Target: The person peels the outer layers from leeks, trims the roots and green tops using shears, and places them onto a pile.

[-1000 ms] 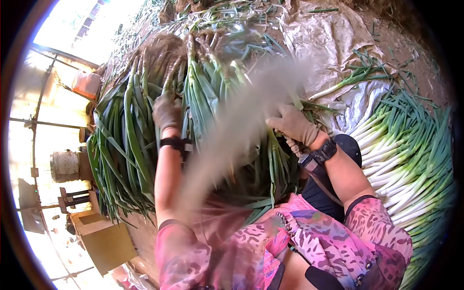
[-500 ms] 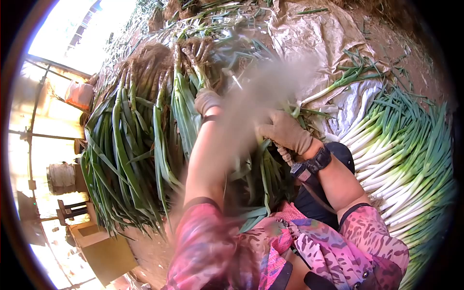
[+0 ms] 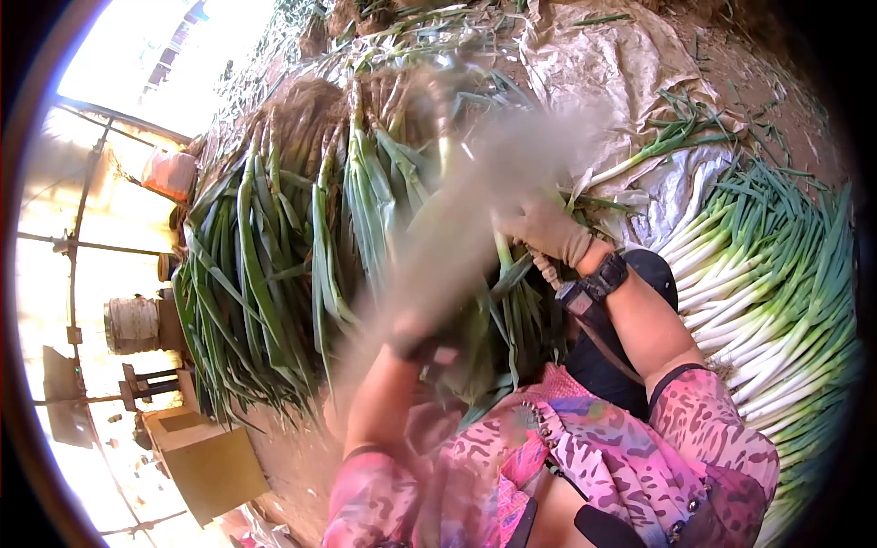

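Closed in a fist, our gloved right hand [image 3: 544,228] wraps a green onion stalk [image 3: 505,258], which runs from the glove down toward our lap across the heap in front of us. A ribbed, hose-like piece [image 3: 546,269] hangs just under that wrist, beside the wristwatch [image 3: 605,277]; we cannot tell what it is. Our left hand [image 3: 425,320] is smeared by motion and sits inside a grey blurred streak, so we cannot tell whether its fingers are spread or pinching anything.

To the left lies the pile of unpeeled green onions [image 3: 274,265], roots pointing away from us. To the right, a row of cleaned onions [image 3: 758,274] with white stems rests on a plastic sheet [image 3: 603,64].

We judge the main risk to be snapping or bruising the stalk: the right fist grips hard while the left moves fast along the same line. A quick left-hand stroke could also catch neighbouring leaves and drag them off the heap. Soil shaken loose could land on the cleaned row, which lies near our right elbow.
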`<state>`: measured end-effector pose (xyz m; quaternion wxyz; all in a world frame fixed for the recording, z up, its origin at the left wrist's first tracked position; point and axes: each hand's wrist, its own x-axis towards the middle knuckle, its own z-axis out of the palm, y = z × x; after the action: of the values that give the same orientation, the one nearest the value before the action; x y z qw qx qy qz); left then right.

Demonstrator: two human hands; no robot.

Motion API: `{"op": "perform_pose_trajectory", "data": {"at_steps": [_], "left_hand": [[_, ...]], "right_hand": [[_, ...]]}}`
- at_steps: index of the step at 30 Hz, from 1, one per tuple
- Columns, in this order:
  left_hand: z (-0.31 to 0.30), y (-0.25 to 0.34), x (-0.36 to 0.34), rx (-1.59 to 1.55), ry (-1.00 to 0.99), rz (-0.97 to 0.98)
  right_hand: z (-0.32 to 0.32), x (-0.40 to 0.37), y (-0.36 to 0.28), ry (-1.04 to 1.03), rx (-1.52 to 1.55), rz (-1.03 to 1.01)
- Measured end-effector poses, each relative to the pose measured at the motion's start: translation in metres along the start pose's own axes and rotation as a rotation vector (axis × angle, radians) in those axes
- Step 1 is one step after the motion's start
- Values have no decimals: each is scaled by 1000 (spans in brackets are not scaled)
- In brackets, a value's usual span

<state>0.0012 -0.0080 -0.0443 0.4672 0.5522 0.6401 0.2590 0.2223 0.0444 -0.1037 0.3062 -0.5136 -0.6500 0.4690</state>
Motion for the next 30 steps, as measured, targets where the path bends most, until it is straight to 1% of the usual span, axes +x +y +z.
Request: {"op": "perform_pose_trajectory", "data": {"at_steps": [2, 3, 4, 5, 6, 7, 8, 9, 10, 12, 13, 14, 15, 16, 18, 19, 20, 21, 23, 24, 25, 27, 28, 29, 30], "left_hand": [[9, -12, 10, 83, 23, -70], [10, -14, 18, 221, 53, -118], [13, -17, 32, 357, 84, -157], [14, -44, 59, 413, 59, -168], [16, -85, 91, 471, 33, -180], [19, -107, 106, 529, 8, -191], [22, -106, 101, 201, -77, -267], [25, -108, 101, 310, -20, -219], [27, -102, 93, 345, -11, -175], [26, -58, 61, 482, -26, 29], [26, -28, 33, 548, -51, 143], [22, -2, 15, 575, -63, 215], [19, 13, 8, 576, -65, 256], [17, 23, 2, 557, -65, 274], [19, 0, 9, 379, -24, 242], [19, -11, 9, 344, -29, 273], [20, -25, 13, 262, -44, 196], [21, -39, 17, 179, -54, 119], [22, -63, 27, -83, -89, -247], [21, -64, 23, -65, -88, -240], [23, -74, 21, -120, -57, -231], [28, -99, 24, -233, 4, -211], [25, -95, 23, -238, 13, -262], [22, -81, 14, -171, 34, -81], [19, -62, -1, -106, 54, 99]], "right_hand": [[7, -10, 6, -56, 28, 89], [10, -15, 9, -83, 41, 133], [2, -33, -25, -172, 59, 240], [1, -50, -46, -259, 80, 347], [12, -67, -40, -247, 83, 301], [18, -84, -41, -267, 30, 282], [29, -98, -25, -195, -49, 173], [38, -106, -8, -123, -125, 64], [35, -108, -11, -172, -59, 182], [28, -110, -23, -270, 78, 416], [29, -107, -21, -225, 21, 345], [31, -102, -17, -182, -36, 274], [34, -96, -13, -140, -94, 202], [39, -87, -5, -105, -144, 179], [48, -63, 1, -46, -120, 88], [52, -50, 9, -17, -108, 44], [62, -29, 38, -66, -76, 34], [70, -9, 61, -56, -113, 12], [85, 35, 102, -35, -187, -35], [92, 53, 118, -25, -223, -59], [99, 66, 129, -17, -257, -82], [105, 67, 131, -21, -243, -100], [103, 56, 128, -34, -195, -94], [99, 40, 121, -47, -150, -87], [83, 10, 84, -91, -94, -12]]}}
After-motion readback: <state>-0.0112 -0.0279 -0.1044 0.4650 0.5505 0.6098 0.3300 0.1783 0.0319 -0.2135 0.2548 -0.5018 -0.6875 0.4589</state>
